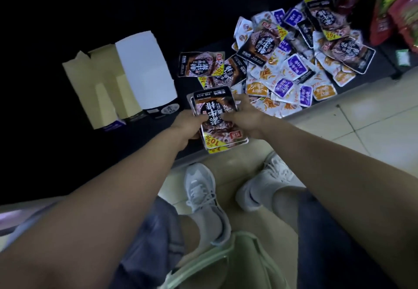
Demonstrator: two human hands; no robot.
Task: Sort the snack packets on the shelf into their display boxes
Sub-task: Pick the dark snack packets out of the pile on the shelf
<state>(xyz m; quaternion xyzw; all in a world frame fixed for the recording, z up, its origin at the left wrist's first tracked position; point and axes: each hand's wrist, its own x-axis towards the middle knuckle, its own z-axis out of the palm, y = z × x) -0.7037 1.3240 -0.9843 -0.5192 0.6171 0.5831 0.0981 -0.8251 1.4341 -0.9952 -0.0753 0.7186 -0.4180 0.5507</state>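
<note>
Both hands hold a small stack of black-and-brown snack packets (pixel 216 119) over the front edge of the dark shelf. My left hand (pixel 187 128) grips the stack's left side, and my right hand (pixel 243 116) pinches its right side. A heap of mixed packets (pixel 291 69) in black, purple and orange lies on the shelf to the right. Two more black packets (pixel 203 64) lie just behind the stack. Left of them stand an open cardboard display box (pixel 101 89) and a white-sided display box (pixel 144 69).
The shelf (pixel 158 121) is dark and low, with pale floor tiles (pixel 362 119) at its right. Red and green bags (pixel 398 5) stand at the far right. My white shoes (pixel 203 196) and a pale green stool (pixel 237 263) are below.
</note>
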